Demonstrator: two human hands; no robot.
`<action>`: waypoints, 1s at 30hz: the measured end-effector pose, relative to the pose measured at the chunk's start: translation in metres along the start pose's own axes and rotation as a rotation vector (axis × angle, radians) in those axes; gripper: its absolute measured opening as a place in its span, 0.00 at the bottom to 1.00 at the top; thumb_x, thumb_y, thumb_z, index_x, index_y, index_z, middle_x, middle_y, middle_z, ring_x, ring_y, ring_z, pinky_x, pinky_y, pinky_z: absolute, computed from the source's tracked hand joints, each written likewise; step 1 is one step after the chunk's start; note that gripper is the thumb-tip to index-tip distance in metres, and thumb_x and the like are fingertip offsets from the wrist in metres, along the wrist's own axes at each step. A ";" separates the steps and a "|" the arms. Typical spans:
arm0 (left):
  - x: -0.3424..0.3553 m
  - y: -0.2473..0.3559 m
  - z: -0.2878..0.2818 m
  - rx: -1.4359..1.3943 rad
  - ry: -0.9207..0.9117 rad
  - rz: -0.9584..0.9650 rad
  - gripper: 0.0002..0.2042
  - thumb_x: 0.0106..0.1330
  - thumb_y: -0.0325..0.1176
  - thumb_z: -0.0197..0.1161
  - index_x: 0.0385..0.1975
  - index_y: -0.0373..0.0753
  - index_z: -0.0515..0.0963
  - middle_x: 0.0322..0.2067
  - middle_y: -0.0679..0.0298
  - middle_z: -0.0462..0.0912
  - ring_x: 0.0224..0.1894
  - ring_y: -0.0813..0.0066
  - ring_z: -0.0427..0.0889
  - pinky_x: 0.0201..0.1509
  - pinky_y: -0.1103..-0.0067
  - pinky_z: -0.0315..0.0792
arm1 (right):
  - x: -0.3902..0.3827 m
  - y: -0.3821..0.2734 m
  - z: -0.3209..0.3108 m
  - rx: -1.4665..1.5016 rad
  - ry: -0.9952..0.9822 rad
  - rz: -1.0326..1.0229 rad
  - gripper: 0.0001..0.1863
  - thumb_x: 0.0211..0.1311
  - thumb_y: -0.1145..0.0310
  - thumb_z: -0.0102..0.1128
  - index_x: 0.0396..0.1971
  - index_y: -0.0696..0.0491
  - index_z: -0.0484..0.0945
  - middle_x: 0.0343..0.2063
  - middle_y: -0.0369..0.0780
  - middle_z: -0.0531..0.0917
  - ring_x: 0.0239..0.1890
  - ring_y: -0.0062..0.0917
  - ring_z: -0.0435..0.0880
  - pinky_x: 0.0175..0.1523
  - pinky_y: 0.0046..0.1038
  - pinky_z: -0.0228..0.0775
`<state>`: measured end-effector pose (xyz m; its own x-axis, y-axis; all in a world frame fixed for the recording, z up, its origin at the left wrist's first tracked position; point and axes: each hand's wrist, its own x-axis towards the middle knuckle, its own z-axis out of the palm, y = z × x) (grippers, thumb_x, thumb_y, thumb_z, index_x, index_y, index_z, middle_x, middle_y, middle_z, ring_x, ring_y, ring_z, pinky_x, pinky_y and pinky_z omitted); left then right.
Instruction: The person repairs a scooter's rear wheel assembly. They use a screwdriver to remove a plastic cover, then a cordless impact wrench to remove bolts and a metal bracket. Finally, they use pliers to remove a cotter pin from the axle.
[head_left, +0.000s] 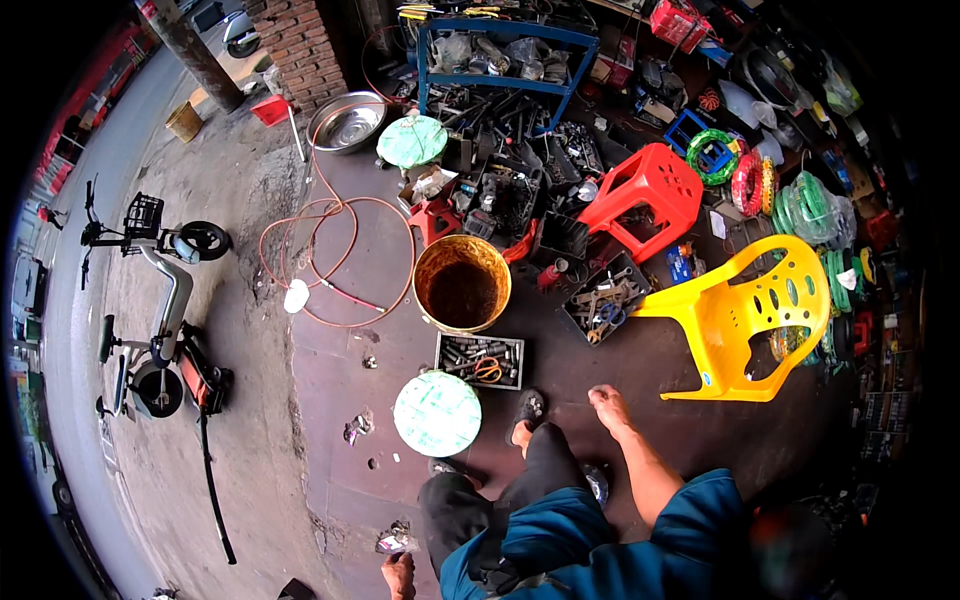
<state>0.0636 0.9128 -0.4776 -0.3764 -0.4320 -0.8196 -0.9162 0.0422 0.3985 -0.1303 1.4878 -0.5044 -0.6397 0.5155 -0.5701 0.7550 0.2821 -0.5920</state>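
Observation:
My right hand (608,405) hangs in front of me over the dark floor, fingers slightly apart, holding nothing I can see. The yellow plastic armchair (700,320) is nearest to it. Low at the bottom edge, my left hand (398,577) has its fingers curled in, with nothing visible in them. Beside it lies a small whitish scrap (396,540). A round stool with a pale green patterned top (437,414) stands just ahead of my legs. Beyond that sits a tray of sockets (510,362) with orange-handled scissors (488,369) on top.
A rusty yellow bucket (428,258) stands past the tray; a red hose (352,205) loops left of it. A red stool (655,195), a tool box (607,300) and a blue rack (505,80) crowd the right and back. An electric bicycle (172,300) is on the left.

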 end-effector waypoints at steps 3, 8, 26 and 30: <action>-0.039 0.025 0.049 -0.067 0.012 -0.017 0.11 0.56 0.30 0.61 0.34 0.29 0.81 0.20 0.64 0.78 0.19 0.78 0.75 0.21 0.81 0.66 | 0.046 -0.097 -0.002 0.106 -0.160 -0.155 0.17 0.65 0.60 0.59 0.45 0.58 0.79 0.39 0.42 0.84 0.43 0.26 0.82 0.50 0.28 0.72; -0.009 0.065 0.141 -0.246 -0.065 0.017 0.15 0.57 0.31 0.63 0.41 0.29 0.79 0.23 0.63 0.80 0.22 0.78 0.75 0.24 0.81 0.67 | 0.121 -0.128 0.039 0.097 -0.208 -0.174 0.17 0.64 0.59 0.61 0.43 0.58 0.78 0.35 0.38 0.82 0.37 0.22 0.78 0.43 0.26 0.70; 0.215 0.325 0.514 -0.790 -0.138 -0.435 0.39 0.62 0.56 0.63 0.66 0.40 0.56 0.58 0.53 0.65 0.57 0.49 0.69 0.53 0.49 0.70 | 0.550 -0.224 0.189 -0.014 -0.173 -0.041 0.33 0.64 0.45 0.57 0.53 0.62 0.72 0.50 0.48 0.78 0.54 0.31 0.75 0.58 0.30 0.66; 0.254 0.337 0.566 -1.074 -0.244 -0.428 0.40 0.61 0.61 0.61 0.67 0.45 0.58 0.64 0.58 0.64 0.59 0.54 0.70 0.56 0.49 0.67 | 0.670 -0.265 0.222 -0.041 -0.130 -0.069 0.38 0.59 0.42 0.60 0.55 0.62 0.69 0.51 0.47 0.76 0.51 0.33 0.75 0.56 0.36 0.67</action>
<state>-0.4189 1.3274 -0.7841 -0.1900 -0.0388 -0.9810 -0.4322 -0.8939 0.1191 -0.7907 1.5790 -0.8556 -0.7013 0.3855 -0.5997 0.7124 0.3473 -0.6098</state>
